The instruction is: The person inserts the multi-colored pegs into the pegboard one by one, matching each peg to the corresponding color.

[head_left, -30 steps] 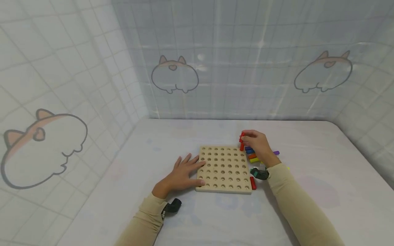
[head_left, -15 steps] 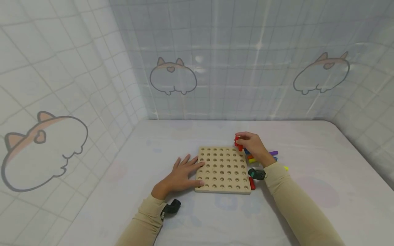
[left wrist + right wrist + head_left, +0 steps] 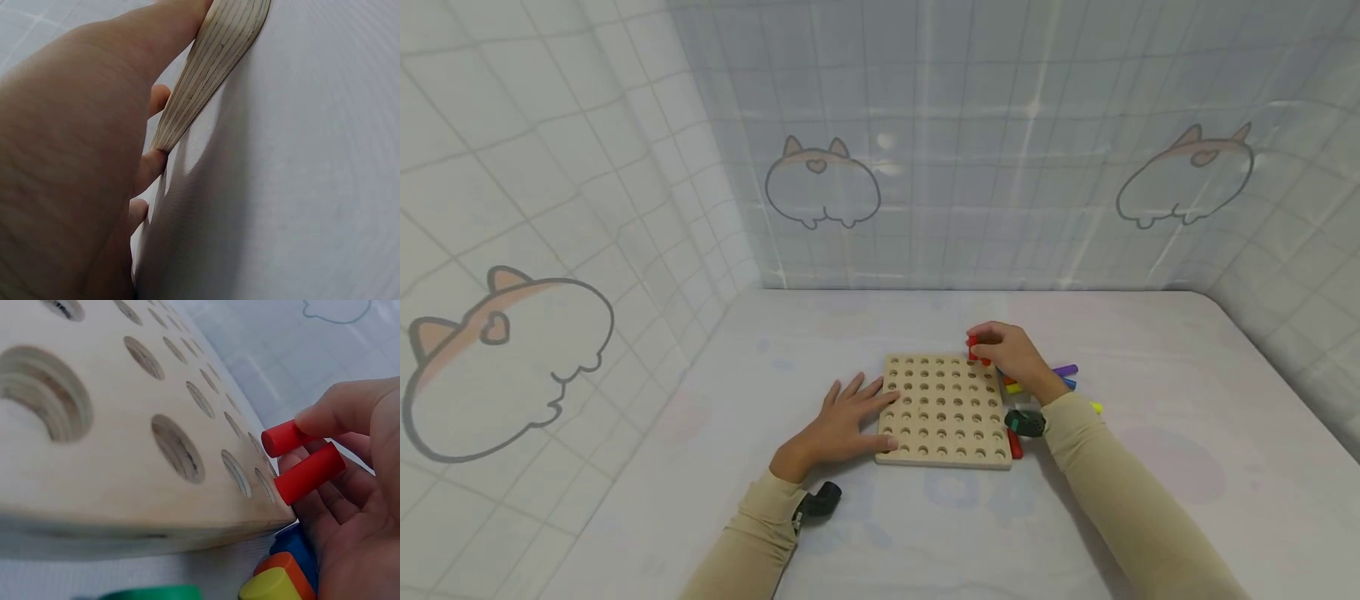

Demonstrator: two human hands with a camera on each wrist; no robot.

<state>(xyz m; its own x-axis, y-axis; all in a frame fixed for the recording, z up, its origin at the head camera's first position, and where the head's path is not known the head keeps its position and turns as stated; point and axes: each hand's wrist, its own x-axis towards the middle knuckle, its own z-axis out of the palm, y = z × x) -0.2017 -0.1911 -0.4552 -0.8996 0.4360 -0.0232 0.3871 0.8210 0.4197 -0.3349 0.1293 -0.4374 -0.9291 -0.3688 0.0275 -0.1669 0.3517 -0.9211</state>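
A square wooden board (image 3: 942, 417) with rows of round holes lies on the table. My left hand (image 3: 842, 425) rests at its left edge, fingers spread, thumb and a fingertip over the top; the left wrist view shows fingertips against the board's layered side (image 3: 209, 72). Over the far right part of the board, my right hand (image 3: 1011, 350) pinches a red peg (image 3: 284, 437) between thumb and fingers. Beside it, a second red peg (image 3: 310, 473) stands up at the board's far right corner, close to the palm. The held peg's lower end is above a hole or just at it; I cannot tell.
Right of the board lie loose pegs: purple (image 3: 1065, 370), blue (image 3: 1070, 384), yellow (image 3: 272, 586), orange (image 3: 294, 572), green (image 3: 153, 592) and red (image 3: 1016, 444). The right forearm covers part of them. A sheet with cartoon drawings (image 3: 823, 187) hangs behind the white table (image 3: 820, 325).
My right hand has moved left and a little down along the board's far edge. One red peg now stands at the corner, while another is in the fingers. The left hand has stayed put.
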